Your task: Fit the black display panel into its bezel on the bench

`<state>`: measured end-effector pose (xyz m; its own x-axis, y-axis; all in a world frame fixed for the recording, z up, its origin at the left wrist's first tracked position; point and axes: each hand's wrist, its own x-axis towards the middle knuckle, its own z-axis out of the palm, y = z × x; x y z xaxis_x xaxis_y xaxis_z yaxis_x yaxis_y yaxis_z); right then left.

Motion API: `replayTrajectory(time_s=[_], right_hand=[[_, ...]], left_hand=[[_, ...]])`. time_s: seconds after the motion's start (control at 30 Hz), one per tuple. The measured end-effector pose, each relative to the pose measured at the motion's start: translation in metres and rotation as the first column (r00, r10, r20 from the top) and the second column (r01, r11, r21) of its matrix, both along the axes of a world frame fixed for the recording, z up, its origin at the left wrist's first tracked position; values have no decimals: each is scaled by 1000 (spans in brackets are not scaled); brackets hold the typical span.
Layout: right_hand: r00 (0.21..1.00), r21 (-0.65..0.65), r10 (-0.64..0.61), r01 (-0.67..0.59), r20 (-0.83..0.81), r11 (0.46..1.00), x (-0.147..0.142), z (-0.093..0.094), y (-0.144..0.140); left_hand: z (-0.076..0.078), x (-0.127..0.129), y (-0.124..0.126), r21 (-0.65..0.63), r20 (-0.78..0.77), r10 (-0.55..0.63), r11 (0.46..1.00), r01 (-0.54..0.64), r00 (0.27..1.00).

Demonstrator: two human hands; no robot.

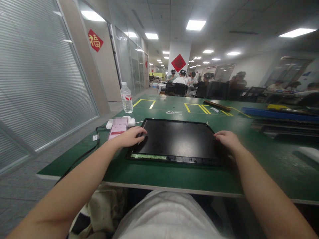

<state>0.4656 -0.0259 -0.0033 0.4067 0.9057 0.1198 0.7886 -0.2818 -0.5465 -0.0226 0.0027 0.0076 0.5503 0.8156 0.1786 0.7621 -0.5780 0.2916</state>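
Green worktop (171, 176) bears 1 black rectangular screen panel (179, 137); left hand (131, 136) and right hand (229, 142) touch opposite edges, whether clamped, one cannot tell.

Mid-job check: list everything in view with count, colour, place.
Table: one, green, across the middle of view
Panel: one, black, table's near middle
Strip: one, green, panel's near edge
Bottle: one, clear, table's far left
Phone: one, pinkish display, table's left
Blocks: count unclear, white, beside phone
Cord: one, black, table's left
Tape: several strips, yellow, table's far part
Bar: one, dark brown, table's far side
Long pieces: several, blue and black, right
Signs: two large, red, door and pillar
People: several, mixed clothing, background
Ceiling lights: many, white, overhead
Left hand: one, bare, panel's left edge
Right hand: one, bare, panel's right edge
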Motion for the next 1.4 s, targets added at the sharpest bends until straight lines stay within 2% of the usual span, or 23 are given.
replayTrajectory(time_s=[0.1,0.23,0.5,0.9,1.4], right_hand=[[1000,1,1,-1,-2,1000,0,-1,0],[1000,15,6,-7,7,1000,1,-2,0],[1000,13,-3,3,13,1000,1,-3,2],[1000,8,-1,1,20,1000,-1,0,1],[1000,6,-4,4,20,1000,-2,0,0]], left_hand=[[4,-5,-3,-11,-19,-68,998,68,997],[8,-11,-8,-88,-47,-145,986,140,988],[12,-9,-12,-133,6,-260,957,258,966],[16,-2,-18,-54,39,-331,941,333,943],[15,-1,-17,-73,69,-341,936,346,938]])
